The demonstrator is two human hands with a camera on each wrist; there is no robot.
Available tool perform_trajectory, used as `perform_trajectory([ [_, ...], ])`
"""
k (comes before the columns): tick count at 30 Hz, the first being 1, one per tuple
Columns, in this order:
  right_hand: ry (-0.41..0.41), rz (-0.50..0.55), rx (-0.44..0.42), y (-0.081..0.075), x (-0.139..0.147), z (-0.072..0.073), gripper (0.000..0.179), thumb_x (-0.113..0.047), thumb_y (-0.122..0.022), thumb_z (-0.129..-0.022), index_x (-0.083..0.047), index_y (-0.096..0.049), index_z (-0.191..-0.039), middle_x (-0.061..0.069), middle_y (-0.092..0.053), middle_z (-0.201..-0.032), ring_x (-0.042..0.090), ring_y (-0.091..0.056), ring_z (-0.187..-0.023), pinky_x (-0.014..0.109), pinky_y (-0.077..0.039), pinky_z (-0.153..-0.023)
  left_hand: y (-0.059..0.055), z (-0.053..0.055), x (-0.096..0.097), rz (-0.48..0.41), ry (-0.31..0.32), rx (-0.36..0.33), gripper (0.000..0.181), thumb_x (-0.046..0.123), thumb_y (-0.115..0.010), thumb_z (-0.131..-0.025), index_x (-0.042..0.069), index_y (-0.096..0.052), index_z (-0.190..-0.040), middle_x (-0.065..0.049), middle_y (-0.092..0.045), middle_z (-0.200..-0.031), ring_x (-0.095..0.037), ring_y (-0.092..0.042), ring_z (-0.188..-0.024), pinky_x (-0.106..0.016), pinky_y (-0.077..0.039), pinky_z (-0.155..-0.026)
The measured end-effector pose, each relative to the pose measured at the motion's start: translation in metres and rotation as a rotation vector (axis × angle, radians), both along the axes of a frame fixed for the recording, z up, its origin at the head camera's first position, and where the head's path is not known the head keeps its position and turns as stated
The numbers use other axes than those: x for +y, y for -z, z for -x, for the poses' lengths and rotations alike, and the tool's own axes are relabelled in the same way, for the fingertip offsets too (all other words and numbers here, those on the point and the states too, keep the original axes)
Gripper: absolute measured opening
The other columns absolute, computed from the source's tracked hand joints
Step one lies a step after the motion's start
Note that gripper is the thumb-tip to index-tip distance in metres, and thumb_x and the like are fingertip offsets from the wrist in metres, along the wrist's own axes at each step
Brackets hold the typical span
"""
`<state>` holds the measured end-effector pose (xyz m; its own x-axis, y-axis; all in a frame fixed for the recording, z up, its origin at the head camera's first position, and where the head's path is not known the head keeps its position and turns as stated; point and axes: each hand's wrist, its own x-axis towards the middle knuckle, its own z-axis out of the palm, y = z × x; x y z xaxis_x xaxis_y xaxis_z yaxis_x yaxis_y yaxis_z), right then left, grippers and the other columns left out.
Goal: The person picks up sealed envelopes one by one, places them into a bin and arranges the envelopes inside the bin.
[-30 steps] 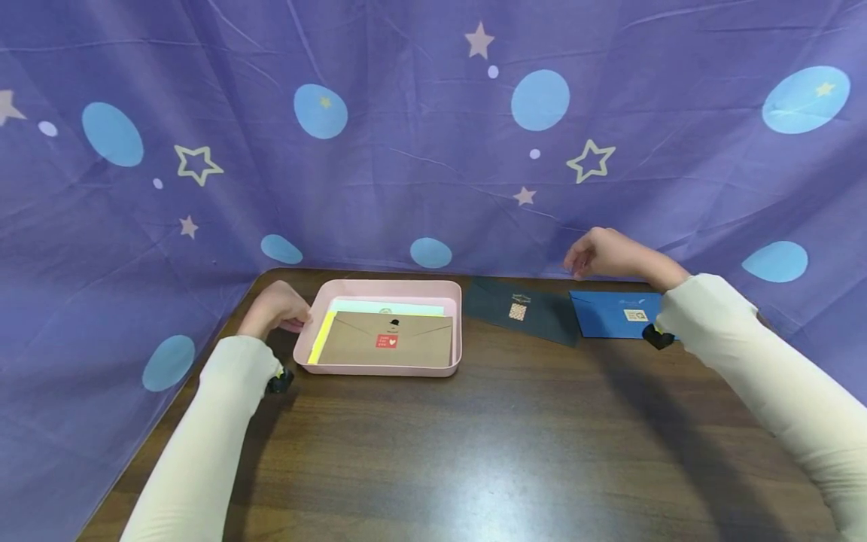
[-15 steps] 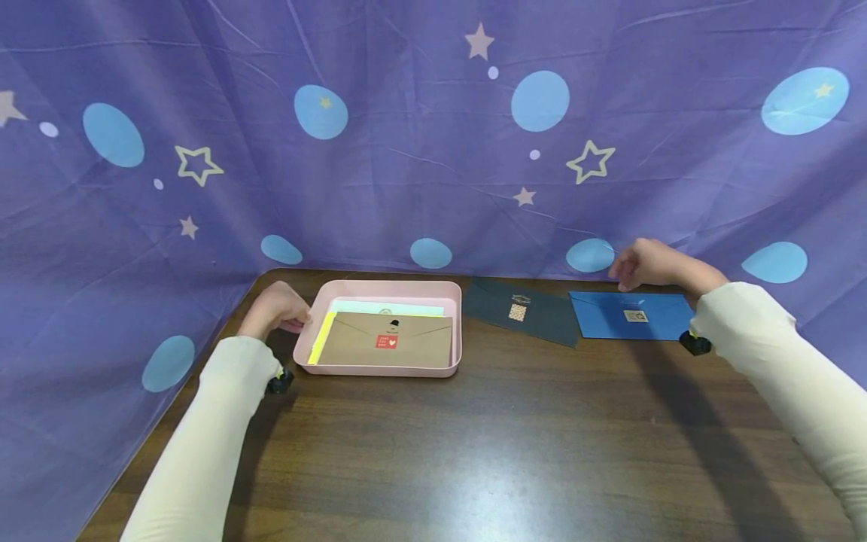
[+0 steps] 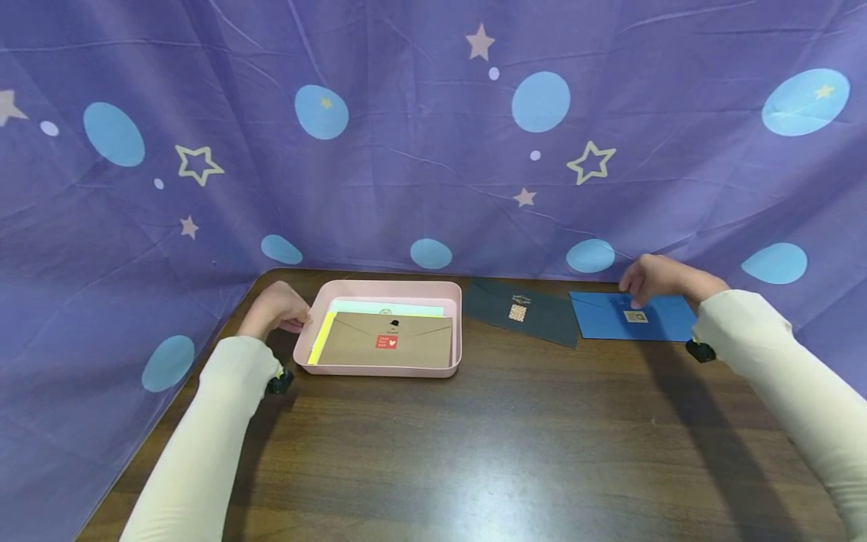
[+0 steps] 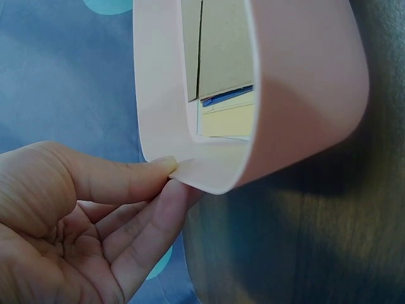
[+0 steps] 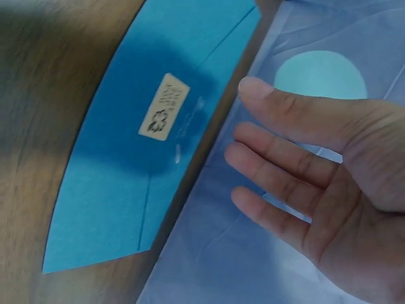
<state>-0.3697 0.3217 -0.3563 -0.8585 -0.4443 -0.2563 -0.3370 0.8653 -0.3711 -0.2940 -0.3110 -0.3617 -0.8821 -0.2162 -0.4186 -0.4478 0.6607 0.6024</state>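
My left hand (image 3: 276, 307) pinches the left rim of a pink tray (image 3: 379, 371) between thumb and fingers; the left wrist view shows the thumb over the wall (image 4: 209, 168). In the tray lies a brown envelope (image 3: 420, 342) with a red sticker and a small hat print, on top of a yellow one (image 3: 321, 342) and a pale blue one (image 3: 427, 309). Over the far edge of a blue envelope (image 3: 596, 324) hovers my right hand (image 3: 655, 277), fingers loosely bent and holding nothing. In the right wrist view a cream sticker (image 5: 164, 106) shows on this envelope.
A dark green envelope (image 3: 542, 320) with a patterned sticker lies between the tray and the blue envelope. Behind the brown wooden table (image 3: 433, 452) hangs a purple cloth (image 3: 420, 150) with stars and blue dots, right along the far edge.
My right hand has moved to the right from above the gap between the two loose envelopes, then lowered over the blue envelope. The left hand and tray have stayed put.
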Motion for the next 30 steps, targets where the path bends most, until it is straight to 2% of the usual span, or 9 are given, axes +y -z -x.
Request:
perform_trajectory([
  [13, -0.036, -0.046, 0.023, 0.012, 0.004, 0.002, 0.044, 0.000, -0.086, -0.074, 0.012, -0.068, -0.112, 0.032, -0.068, -0.107, 0.044, -0.066, -0.098, 0.053, -0.063, -0.083, 0.001, 0.003, -0.003, 0.038, 0.008, 0.003, 0.014, -0.014, -0.064, -0.075, -0.003, -0.056, -0.071, -0.009, -0.052, -0.072, -0.011, -0.062, -0.053, -0.025, -0.064, -0.059],
  [21, 0.002, -0.073, -0.049, 0.021, 0.005, 0.004, 0.054, 0.004, -0.084, -0.075, 0.016, -0.061, -0.123, 0.042, -0.058, -0.121, 0.057, -0.057, -0.113, 0.056, -0.062, -0.087, 0.003, 0.003, -0.003, 0.057, 0.003, 0.011, 0.015, -0.013, -0.063, -0.074, -0.002, -0.055, -0.069, -0.010, -0.051, -0.073, -0.011, -0.061, -0.053, -0.027, -0.066, -0.062],
  [30, 0.020, -0.135, -0.060, 0.031, 0.008, 0.007, 0.067, -0.006, -0.089, -0.073, 0.015, -0.057, -0.128, 0.046, -0.051, -0.130, 0.061, -0.050, -0.122, 0.062, -0.057, -0.095, 0.003, 0.004, -0.002, 0.064, -0.005, 0.010, 0.018, -0.014, -0.062, -0.071, 0.001, -0.053, -0.065, -0.007, -0.048, -0.067, -0.011, -0.060, -0.052, -0.024, -0.063, -0.056],
])
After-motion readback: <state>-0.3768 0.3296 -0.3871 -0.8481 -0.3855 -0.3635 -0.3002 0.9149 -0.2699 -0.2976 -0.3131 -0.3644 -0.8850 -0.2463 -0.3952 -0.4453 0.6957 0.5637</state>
